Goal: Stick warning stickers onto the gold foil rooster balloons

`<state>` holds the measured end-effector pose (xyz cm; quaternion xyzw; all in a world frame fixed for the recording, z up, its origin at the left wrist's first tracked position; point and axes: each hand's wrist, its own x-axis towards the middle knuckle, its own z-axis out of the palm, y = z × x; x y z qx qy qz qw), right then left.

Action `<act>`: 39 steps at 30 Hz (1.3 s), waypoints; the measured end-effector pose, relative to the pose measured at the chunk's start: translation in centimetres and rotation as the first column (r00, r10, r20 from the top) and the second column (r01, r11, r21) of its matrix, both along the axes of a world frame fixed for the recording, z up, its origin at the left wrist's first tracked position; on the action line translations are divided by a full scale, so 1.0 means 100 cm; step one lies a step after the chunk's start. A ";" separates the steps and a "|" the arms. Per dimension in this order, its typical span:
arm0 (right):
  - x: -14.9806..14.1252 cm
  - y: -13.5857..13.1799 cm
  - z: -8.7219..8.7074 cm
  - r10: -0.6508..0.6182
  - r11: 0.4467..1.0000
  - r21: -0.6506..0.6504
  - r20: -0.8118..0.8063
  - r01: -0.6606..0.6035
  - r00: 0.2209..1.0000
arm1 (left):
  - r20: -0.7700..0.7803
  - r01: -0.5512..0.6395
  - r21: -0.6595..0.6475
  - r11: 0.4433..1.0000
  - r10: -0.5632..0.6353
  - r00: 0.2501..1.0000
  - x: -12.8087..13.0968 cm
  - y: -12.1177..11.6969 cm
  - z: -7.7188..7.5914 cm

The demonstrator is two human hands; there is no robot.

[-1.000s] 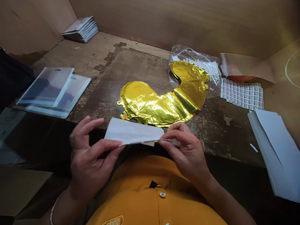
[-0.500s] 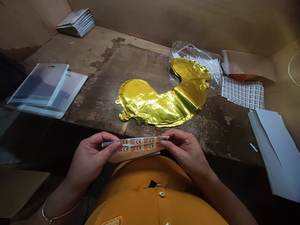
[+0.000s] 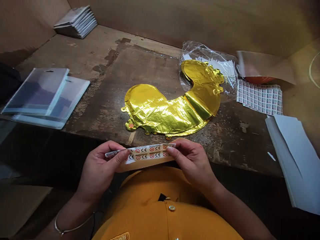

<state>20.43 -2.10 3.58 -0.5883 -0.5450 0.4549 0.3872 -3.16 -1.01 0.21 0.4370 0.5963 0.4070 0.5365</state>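
Between my two hands, in front of my body, is a sticker sheet [image 3: 146, 153] printed with rows of CE marks and red prohibition symbols. It is folded or curled along its length. My left hand [image 3: 105, 166] pinches its left end, thumb on the near side. My right hand [image 3: 191, 160] pinches the right end the same way. The fingers behind the sheet are partly hidden. Just beyond it, on the worn wooden table [image 3: 105, 110], lies a stack of flat gold foil balloons [image 3: 167, 113] in a curved shape, with small tabs and a round red sticker on one tab.
Clear plastic bags [image 3: 37, 91] lie at the left. A stack of folded packets [image 3: 76, 21] stands in the far left corner. At the right are a clear bag of white strips [image 3: 222, 66], more sticker sheets [image 3: 260, 96] and white paper [image 3: 292, 153]. Wooden walls enclose the back.
Both hands and the sticker sheet have shifted slightly, and the sheet's lower part is tilted a little differently. The whole view has moved slightly. Both hands keep their hold on the sheet.
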 end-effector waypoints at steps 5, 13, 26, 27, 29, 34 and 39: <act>0.000 0.005 -0.004 -0.039 0.999 0.005 -0.022 0.039 0.999 | -0.371 0.120 0.340 0.933 0.016 0.928 0.001 0.004 0.021; -0.012 0.005 -0.006 0.038 0.999 0.028 -0.014 -0.038 0.999 | -0.708 0.708 0.226 0.669 -0.387 0.591 0.012 0.035 0.039; -0.005 0.010 -0.004 0.134 0.990 0.021 0.186 -0.141 0.973 | -0.262 0.644 -0.049 0.764 -0.632 0.730 0.016 0.053 0.038; -0.002 0.013 -0.001 0.122 0.985 0.091 0.258 -0.150 0.958 | -0.216 0.624 -0.068 0.778 -0.622 0.752 0.016 0.052 0.037; 0.004 0.018 0.006 0.064 0.949 0.254 0.418 -0.185 0.906 | -0.133 0.595 -0.106 0.797 -0.605 0.785 0.014 0.051 0.034; 0.004 0.030 0.020 0.074 0.826 0.381 0.657 -0.415 0.750 | -0.090 0.615 -0.176 0.769 -0.635 0.767 0.010 0.051 0.034; -0.007 0.035 0.021 0.104 0.781 0.385 0.697 -0.492 0.710 | -0.069 0.646 -0.251 0.721 -0.679 0.731 0.007 0.054 0.036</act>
